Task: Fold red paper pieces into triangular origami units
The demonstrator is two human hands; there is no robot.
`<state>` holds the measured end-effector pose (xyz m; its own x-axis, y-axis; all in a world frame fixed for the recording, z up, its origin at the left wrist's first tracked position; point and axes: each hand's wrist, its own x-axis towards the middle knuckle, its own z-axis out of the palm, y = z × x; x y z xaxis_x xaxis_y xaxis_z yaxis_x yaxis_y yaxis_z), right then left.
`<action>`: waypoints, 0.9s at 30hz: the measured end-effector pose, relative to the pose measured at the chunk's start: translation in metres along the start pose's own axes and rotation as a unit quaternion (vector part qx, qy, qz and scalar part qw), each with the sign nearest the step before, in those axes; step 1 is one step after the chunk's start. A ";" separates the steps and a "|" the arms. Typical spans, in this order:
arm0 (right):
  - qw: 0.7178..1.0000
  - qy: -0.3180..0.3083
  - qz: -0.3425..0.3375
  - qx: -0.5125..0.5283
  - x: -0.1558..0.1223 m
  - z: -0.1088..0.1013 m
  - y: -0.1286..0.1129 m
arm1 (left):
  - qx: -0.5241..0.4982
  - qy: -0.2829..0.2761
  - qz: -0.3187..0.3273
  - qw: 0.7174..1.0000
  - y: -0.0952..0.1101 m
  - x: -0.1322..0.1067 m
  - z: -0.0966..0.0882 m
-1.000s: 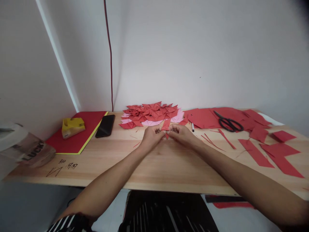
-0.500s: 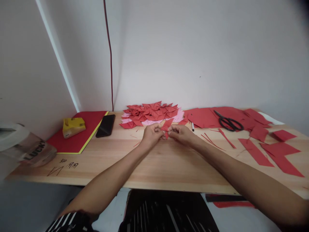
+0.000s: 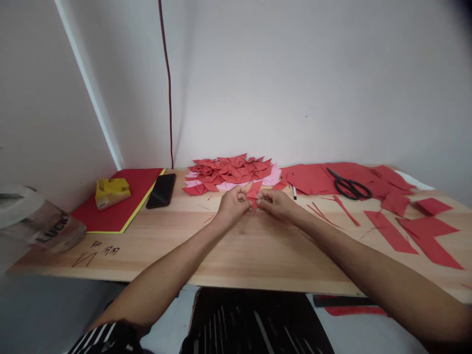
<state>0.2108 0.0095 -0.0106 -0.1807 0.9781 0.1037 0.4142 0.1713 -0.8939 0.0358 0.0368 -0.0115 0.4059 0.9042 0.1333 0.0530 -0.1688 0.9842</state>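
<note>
A small folded piece of red paper (image 3: 253, 191) is held just above the wooden table, between my two hands. My left hand (image 3: 233, 202) pinches its left side with thumb and curled fingers. On the right side, my right hand (image 3: 275, 202) grips the same piece, fingers bent. Parts of the paper are covered by the fingertips. Right behind it lies a heap of folded red paper pieces (image 3: 232, 171), with pink folded pieces (image 3: 273, 176) along its edges. A marker pen (image 3: 294, 192) lies beyond my right hand.
Black-handled scissors (image 3: 350, 187) rest on red paper sheets (image 3: 313, 178) at the back right. Cut red pieces (image 3: 391, 231) and thin strips lie nearby. At left are a phone (image 3: 161, 191), a yellow packet (image 3: 112, 191) on a red sheet (image 3: 140, 179), and a plastic container (image 3: 55, 228).
Both hands stay in nearly the same place on the red paper. My left fingers have shifted slightly, and a little more of the paper shows between the hands.
</note>
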 end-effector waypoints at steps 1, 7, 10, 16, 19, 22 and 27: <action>1.000 0.000 -0.003 -0.005 0.000 0.000 0.000 | 0.000 0.001 0.000 1.000 0.000 0.000 0.000; 0.999 0.013 -0.019 -0.037 0.000 0.003 -0.001 | 0.000 0.005 0.000 1.000 -0.003 0.000 0.001; 0.998 0.026 -0.026 -0.060 0.000 0.003 -0.001 | -0.003 0.006 0.003 1.000 -0.002 -0.001 0.003; 0.997 0.024 -0.031 -0.067 0.001 0.000 -0.004 | -0.031 0.004 -0.002 1.000 0.002 -0.001 0.006; 0.998 0.010 -0.026 -0.052 0.001 -0.001 -0.003 | -0.046 0.004 -0.011 0.999 0.001 0.001 0.004; 0.999 0.002 -0.017 -0.031 0.001 -0.002 0.000 | -0.055 0.002 -0.027 0.998 -0.001 0.003 0.001; 1.000 -0.011 -0.007 0.001 0.002 -0.003 0.008 | -0.068 -0.028 -0.061 0.995 -0.001 0.005 -0.002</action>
<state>0.2168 0.0129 -0.0158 -0.2058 0.9728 0.1062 0.4106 0.1843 -0.8930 0.0360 0.0421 -0.0115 0.4547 0.8906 0.0086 -0.0175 -0.0006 0.9998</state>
